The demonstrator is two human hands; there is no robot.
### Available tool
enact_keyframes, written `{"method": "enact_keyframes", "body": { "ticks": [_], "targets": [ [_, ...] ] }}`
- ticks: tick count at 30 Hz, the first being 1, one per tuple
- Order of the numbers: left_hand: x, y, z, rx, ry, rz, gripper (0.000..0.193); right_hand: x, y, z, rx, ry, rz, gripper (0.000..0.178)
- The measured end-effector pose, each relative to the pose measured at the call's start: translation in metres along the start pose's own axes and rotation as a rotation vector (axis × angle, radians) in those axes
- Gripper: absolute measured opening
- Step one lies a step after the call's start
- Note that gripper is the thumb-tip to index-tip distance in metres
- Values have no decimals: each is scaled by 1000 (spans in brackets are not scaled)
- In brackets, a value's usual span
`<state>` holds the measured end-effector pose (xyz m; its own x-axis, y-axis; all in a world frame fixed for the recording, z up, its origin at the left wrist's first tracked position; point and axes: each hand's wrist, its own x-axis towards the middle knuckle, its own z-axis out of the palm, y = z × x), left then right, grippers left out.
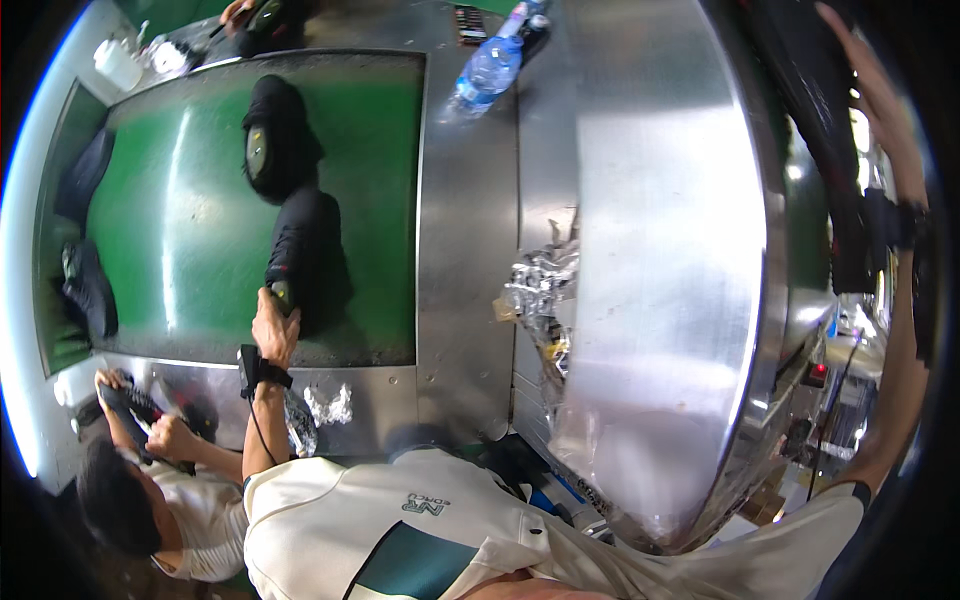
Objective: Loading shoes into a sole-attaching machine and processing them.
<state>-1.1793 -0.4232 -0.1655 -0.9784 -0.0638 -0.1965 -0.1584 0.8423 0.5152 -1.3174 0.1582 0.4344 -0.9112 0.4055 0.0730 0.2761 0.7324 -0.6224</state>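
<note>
My left hand (275, 330) is closed round the heel end of a black shoe (303, 235), which lies on the green belt (200, 290) with its toe pointing away. Just beyond that toe lies a second black shoe (272, 135), an olive patch on its heel. At the far right, my raised right hand (885, 95) presses along the side of a long, dark black shoe (815, 90), large and bent by the picture's rim. Some of its fingers are hidden behind the shoe. Both my wrists wear black bands with small devices.
Black shoes (90, 290) lie along the belt's left side. A co-worker (160, 500) at lower left handles a black shoe (135, 405); another person's hand (237, 15) holds one at the far edge. A metal housing (665, 200), plastic bottle (488, 75) and crumpled foil (545, 285) stand right.
</note>
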Motion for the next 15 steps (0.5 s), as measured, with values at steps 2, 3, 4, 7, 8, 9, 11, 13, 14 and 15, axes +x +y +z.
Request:
{"method": "enact_keyframes", "body": {
  "ticks": [2, 3, 4, 7, 8, 9, 11, 13, 14, 15],
  "targets": [
    [7, 3, 5, -37, -24, 10, 54, 3, 3, 11, -49, 32, -192, 66],
    [14, 14, 16, -65, -43, 29, 54, -11, -7, 2, -55, -4, -107, 67],
    [15, 20, 19, -64, -49, 29, 56, -23, -16, 1, -41, -49, -17, 69],
    [-1, -11, 9, -147, -6, 2, 63, -34, -36, 13, 64, -219, 207, 81],
    [4, -12, 19, -154, -24, 2, 65, -27, -11, 7, -21, -130, -62, 77],
    [2, -20, 14, -127, -29, -29, 67, -13, 34, 11, -89, -78, -332, 72],
    [5, -26, 12, -129, -77, -48, 67, -35, 58, -17, -252, 31, -485, 77],
    [0, -20, 12, -121, -48, -45, 65, -71, 65, -39, -164, -105, -487, 89],
    [7, -21, 18, -133, -54, 1, 66, -86, 77, -57, -144, -130, -389, 90],
    [12, -30, 24, -151, -54, 40, 68, -100, 79, -71, -122, -157, -301, 90]
  ]
}}
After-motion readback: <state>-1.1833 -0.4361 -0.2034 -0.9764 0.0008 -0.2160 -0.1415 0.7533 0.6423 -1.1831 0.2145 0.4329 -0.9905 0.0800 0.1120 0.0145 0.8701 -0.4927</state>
